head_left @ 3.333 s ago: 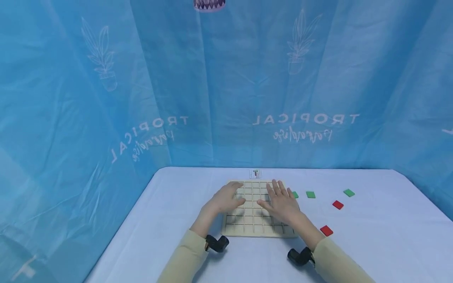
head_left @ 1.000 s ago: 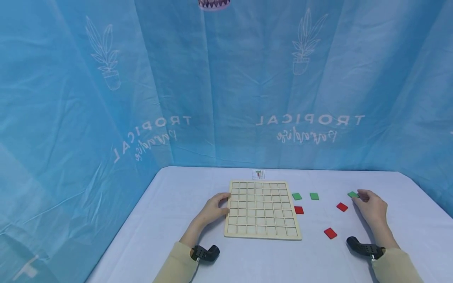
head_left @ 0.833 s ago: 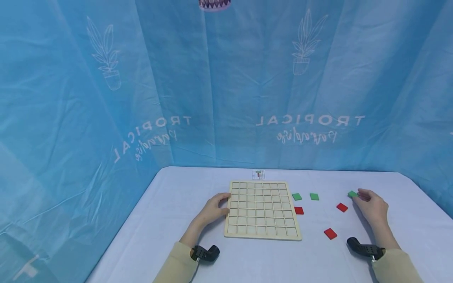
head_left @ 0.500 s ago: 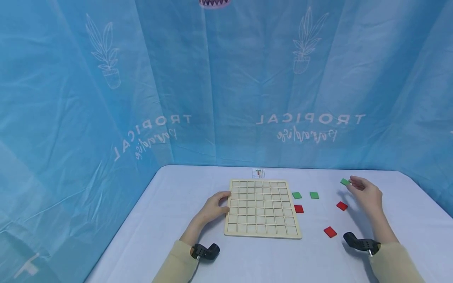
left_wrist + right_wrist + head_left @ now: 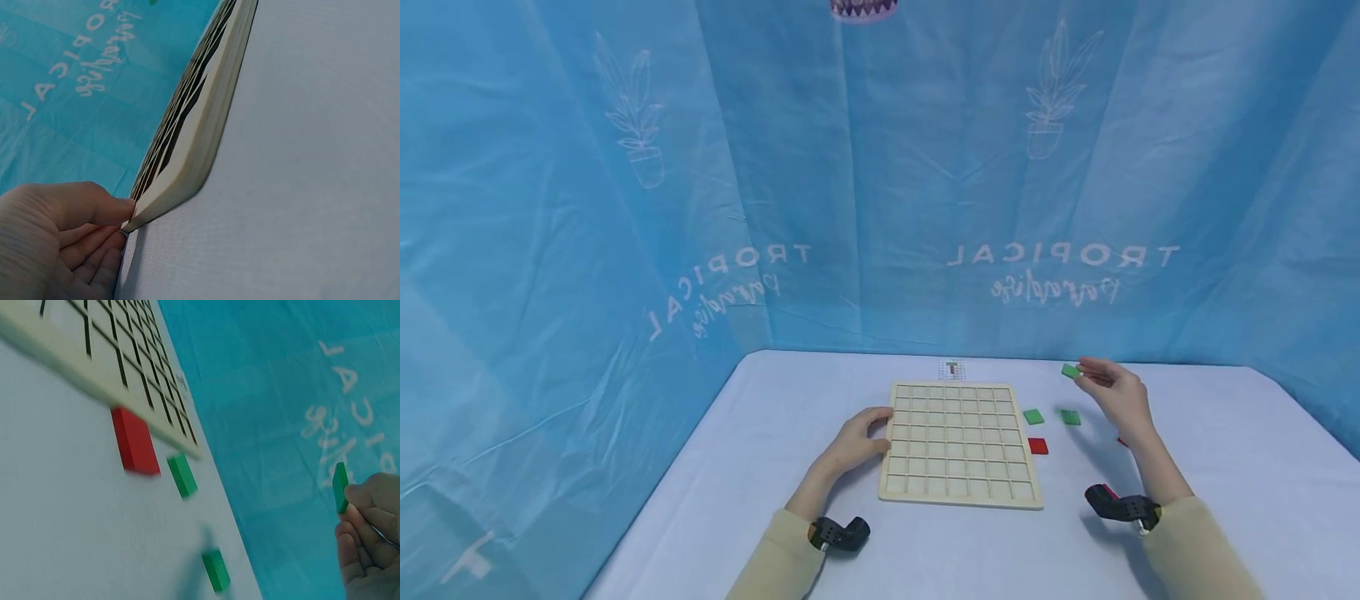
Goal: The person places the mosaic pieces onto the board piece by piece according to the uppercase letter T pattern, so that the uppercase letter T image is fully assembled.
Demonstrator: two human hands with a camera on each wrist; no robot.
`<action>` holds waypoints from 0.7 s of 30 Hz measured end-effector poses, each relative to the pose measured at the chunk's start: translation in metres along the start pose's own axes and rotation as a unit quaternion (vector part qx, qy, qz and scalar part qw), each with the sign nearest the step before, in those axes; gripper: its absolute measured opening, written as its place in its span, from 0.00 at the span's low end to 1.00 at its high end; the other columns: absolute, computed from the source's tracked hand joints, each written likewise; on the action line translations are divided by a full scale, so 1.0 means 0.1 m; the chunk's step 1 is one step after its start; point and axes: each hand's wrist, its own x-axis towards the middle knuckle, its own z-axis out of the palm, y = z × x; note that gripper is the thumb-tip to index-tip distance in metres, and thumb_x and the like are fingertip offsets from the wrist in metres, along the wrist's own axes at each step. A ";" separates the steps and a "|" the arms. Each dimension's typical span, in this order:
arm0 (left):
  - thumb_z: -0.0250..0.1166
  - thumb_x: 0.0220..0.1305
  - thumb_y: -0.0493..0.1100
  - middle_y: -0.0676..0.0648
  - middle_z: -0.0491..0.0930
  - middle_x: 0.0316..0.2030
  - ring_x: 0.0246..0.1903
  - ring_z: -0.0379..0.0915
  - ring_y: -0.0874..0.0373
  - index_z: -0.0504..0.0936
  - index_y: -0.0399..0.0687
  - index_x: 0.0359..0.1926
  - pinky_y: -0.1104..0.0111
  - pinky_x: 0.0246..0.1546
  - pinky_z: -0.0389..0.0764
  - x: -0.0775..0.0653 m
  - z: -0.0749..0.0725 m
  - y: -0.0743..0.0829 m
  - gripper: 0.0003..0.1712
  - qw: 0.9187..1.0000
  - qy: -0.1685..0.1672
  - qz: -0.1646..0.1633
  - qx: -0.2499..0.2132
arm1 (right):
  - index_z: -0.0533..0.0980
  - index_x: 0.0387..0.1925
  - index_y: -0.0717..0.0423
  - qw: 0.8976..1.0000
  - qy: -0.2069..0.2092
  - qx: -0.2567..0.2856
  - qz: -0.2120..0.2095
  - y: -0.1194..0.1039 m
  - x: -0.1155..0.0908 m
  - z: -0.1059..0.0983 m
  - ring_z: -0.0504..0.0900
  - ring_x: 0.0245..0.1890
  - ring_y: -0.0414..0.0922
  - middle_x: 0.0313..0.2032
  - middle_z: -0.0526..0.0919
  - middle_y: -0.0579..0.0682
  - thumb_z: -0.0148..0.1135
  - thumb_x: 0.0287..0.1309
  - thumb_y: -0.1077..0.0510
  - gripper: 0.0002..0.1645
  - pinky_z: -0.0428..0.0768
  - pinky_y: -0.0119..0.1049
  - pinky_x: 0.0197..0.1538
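A pale wooden grid board [image 5: 961, 505] lies on the white table. My left hand [image 5: 853, 442] holds its left edge; in the left wrist view the thumb [image 5: 100, 206] meets the board's rim and the other fingers curl beside it. My right hand [image 5: 1120, 396] is raised above the table to the right of the board. Thumb and fingertips pinch a green square tile [image 5: 340, 487], held up off the table. Beneath that hand rest two more green tiles, one near the board [image 5: 182, 476] and one farther right [image 5: 216, 570]. A red tile [image 5: 135, 442] lies against the board's right edge.
Another red tile [image 5: 1122, 442] is partly hidden by the right forearm, and a further one [image 5: 1108, 492] shows behind the wrist camera. Behind the board lies a small printed grid card [image 5: 952, 369]. A blue curtain [image 5: 880, 208] hangs behind the table.
My right hand has picked up the far-right green tile, lifted it and carried it left towards the board. My left hand went from above the board to its left edge and has stayed there.
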 end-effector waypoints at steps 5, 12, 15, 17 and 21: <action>0.62 0.55 0.32 0.38 0.66 0.62 0.64 0.59 0.45 0.68 0.35 0.63 0.55 0.65 0.62 -0.01 0.00 0.01 0.32 1.000 0.000 -0.005 0.003 | 0.74 0.57 0.41 0.999 -0.027 0.034 -0.021 -0.15 0.02 0.31 0.77 0.45 0.36 0.46 0.79 0.38 0.59 0.54 0.34 0.32 0.80 0.26 0.42; 0.62 0.55 0.32 0.39 0.67 0.62 0.64 0.59 0.45 0.68 0.35 0.63 0.55 0.65 0.62 -0.01 -0.02 0.02 0.32 1.000 0.000 -0.007 0.002 | 0.74 0.58 0.58 0.984 -0.128 0.120 -0.029 -1.28 -0.27 0.35 0.78 0.48 0.50 0.49 0.80 0.55 0.62 0.60 0.52 0.26 0.80 0.40 0.48; 0.62 0.55 0.31 0.38 0.66 0.62 0.64 0.59 0.44 0.67 0.34 0.63 0.55 0.65 0.62 -0.02 -0.03 0.02 0.32 1.000 -0.002 -0.003 -0.004 | 0.73 0.58 0.60 0.977 -0.166 0.136 -0.014 -1.59 -0.36 0.43 0.77 0.50 0.52 0.50 0.80 0.57 0.62 0.60 0.56 0.25 0.80 0.43 0.49; 0.62 0.55 0.31 0.38 0.66 0.62 0.64 0.59 0.45 0.67 0.34 0.63 0.55 0.65 0.62 -0.02 -0.03 0.02 0.33 1.000 -0.004 -0.002 -0.005 | 0.73 0.58 0.60 0.973 -0.180 0.142 -0.010 -1.66 -0.37 0.53 0.78 0.49 0.51 0.50 0.80 0.56 0.62 0.60 0.57 0.25 0.81 0.41 0.48; 0.62 0.55 0.31 0.39 0.66 0.62 0.64 0.60 0.46 0.67 0.36 0.63 0.57 0.64 0.62 -0.01 -0.02 0.02 0.33 1.000 -0.004 -0.007 -0.001 | 0.74 0.56 0.61 0.968 -0.199 0.153 -0.013 -1.73 -0.39 0.73 0.79 0.47 0.51 0.48 0.81 0.56 0.63 0.59 0.60 0.23 0.81 0.40 0.47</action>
